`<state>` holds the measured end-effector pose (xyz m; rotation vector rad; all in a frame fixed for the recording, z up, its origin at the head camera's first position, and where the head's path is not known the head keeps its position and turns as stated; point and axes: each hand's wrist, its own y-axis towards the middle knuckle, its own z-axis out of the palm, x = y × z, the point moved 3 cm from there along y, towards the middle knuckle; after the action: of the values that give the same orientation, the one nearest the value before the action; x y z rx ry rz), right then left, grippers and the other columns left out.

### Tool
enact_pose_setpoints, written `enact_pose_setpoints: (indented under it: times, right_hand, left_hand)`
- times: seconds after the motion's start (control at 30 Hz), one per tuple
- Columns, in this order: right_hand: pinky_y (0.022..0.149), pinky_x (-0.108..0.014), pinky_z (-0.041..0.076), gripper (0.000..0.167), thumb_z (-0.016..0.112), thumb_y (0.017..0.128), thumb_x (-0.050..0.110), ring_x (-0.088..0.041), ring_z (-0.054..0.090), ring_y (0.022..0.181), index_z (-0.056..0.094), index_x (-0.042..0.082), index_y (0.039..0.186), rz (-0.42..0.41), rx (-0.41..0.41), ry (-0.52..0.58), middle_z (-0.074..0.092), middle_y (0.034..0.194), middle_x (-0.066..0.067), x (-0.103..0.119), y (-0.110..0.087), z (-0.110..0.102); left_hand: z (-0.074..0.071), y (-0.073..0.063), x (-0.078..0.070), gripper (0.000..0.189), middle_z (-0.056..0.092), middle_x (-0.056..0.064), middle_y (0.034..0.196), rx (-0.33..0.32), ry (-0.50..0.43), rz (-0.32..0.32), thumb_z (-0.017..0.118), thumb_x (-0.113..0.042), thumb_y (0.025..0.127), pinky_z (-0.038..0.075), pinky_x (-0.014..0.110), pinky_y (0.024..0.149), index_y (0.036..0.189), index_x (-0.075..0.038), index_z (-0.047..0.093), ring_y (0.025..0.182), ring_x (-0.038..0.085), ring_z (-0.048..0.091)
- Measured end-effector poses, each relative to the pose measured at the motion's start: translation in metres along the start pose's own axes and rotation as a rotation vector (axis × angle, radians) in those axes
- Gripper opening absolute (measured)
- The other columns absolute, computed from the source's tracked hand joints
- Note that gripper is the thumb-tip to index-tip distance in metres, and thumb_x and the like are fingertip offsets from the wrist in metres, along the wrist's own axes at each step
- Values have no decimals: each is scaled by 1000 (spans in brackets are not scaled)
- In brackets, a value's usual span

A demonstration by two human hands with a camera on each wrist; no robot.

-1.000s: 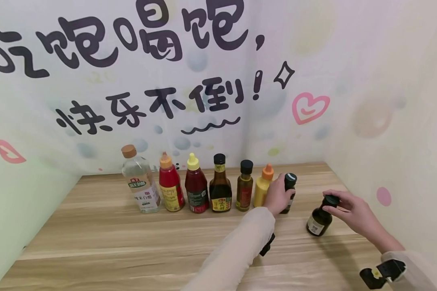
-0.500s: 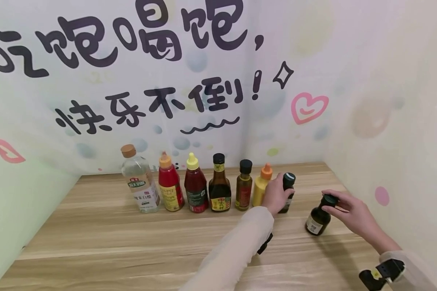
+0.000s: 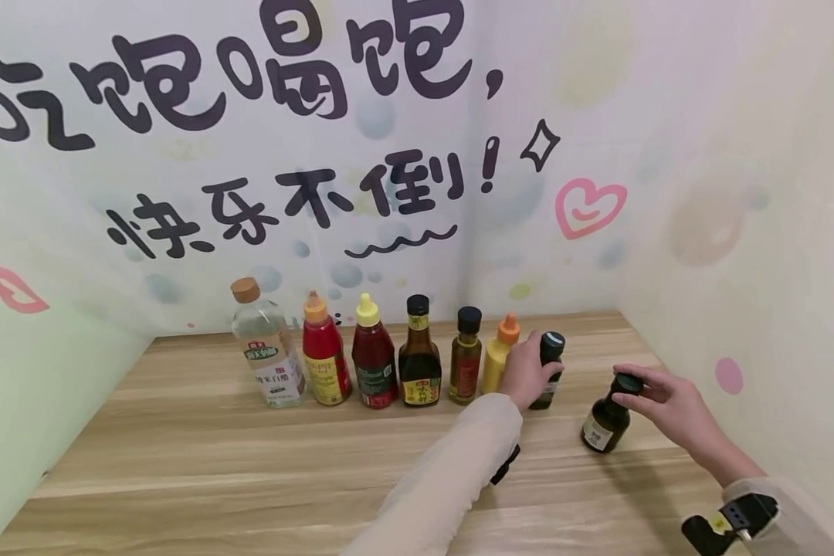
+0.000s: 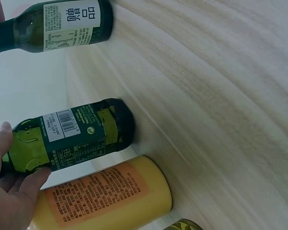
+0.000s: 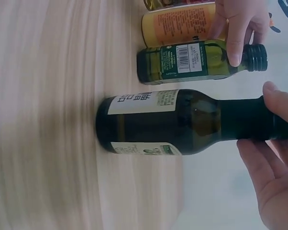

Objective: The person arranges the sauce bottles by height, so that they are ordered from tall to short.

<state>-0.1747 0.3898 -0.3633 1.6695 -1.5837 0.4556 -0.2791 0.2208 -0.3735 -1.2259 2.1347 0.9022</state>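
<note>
In the head view my left hand holds a small green glass bottle by its upper part, thumb on one side and fingers on the other. That bottle stands upright at the right end of a row, and its barcode label shows in the left wrist view. Just left of it is a yellow squeeze bottle with an orange cap, partly covered by the hand. Farther right, my right hand pinches the dark neck and cap of a dark glass bottle with white labels. This bottle leans slightly; whether its base touches the table I cannot tell.
Leftward along the row stand a small brown oil bottle, a soy-sauce-like bottle, two red sauce squeeze bottles and a clear bottle. Walls bound the wooden table behind and at both sides.
</note>
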Motion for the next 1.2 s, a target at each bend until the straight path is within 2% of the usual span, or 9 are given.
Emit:
enact_pose_setpoints:
  times: [0.07,0.2,0.4,0.47,0.57,0.63,0.7,0.83,1.2]
  right_hand:
    - [62,-20,49,42,68,79,19,5,58,78,57,2,116,8,2,-11,57,97,12,0,0,-1]
    - [60,-20,49,43,68,78,21,6,57,78,57,2,115,16,-6,-37,59,97,5,2,3,-4]
    - [63,-18,48,45,66,80,23,7,57,80,55,3,118,8,3,-18,58,101,13,10,13,-5]
    - [63,-18,48,46,66,80,24,8,55,80,54,3,119,9,8,-29,59,104,7,13,17,-4]
    - [64,-20,48,47,65,80,27,9,54,81,54,3,120,19,17,-56,58,109,-9,15,24,-3]
    - [66,-24,49,48,64,81,28,1,57,84,53,3,121,26,28,-73,56,112,-18,16,28,-2]
    - [68,-30,49,49,63,82,29,-13,60,89,52,2,122,31,35,-74,55,114,-21,16,33,-1]
    - [71,-40,49,50,61,84,27,-40,53,99,49,0,124,42,43,-50,51,116,-26,14,42,2]
    - [77,-50,46,46,57,87,18,-48,46,105,44,-3,126,37,73,1,40,123,-31,6,57,13]
  left_hand:
    - [0,-1,0,32,64,4,90,7,2,5,70,-24,76,46,16,67,100,-10,54,80,10,60]
    - [0,-1,-1,32,64,4,89,28,-7,18,70,-23,76,45,15,66,100,-10,53,79,10,60]
    - [-1,2,-2,34,64,4,90,41,14,18,72,-22,74,46,15,66,100,-9,54,80,10,60]
    - [-1,2,-2,34,64,3,91,49,13,6,72,-22,74,45,15,67,100,-9,54,81,9,59]
    - [-1,4,-1,35,63,3,92,60,7,-7,72,-21,73,45,15,67,101,-9,55,83,9,59]
    - [-2,5,-1,35,63,3,92,65,5,-13,73,-21,73,45,16,67,101,-9,55,83,9,59]
    - [-2,6,0,35,63,3,92,66,7,-15,73,-21,73,45,16,67,101,-9,55,84,9,59]
    - [-2,8,-1,35,63,3,92,66,35,-5,72,-22,73,45,15,68,100,-9,55,83,9,59]
    - [-1,10,-4,38,63,3,98,88,109,-23,69,-26,76,45,16,74,105,-9,52,86,8,58]
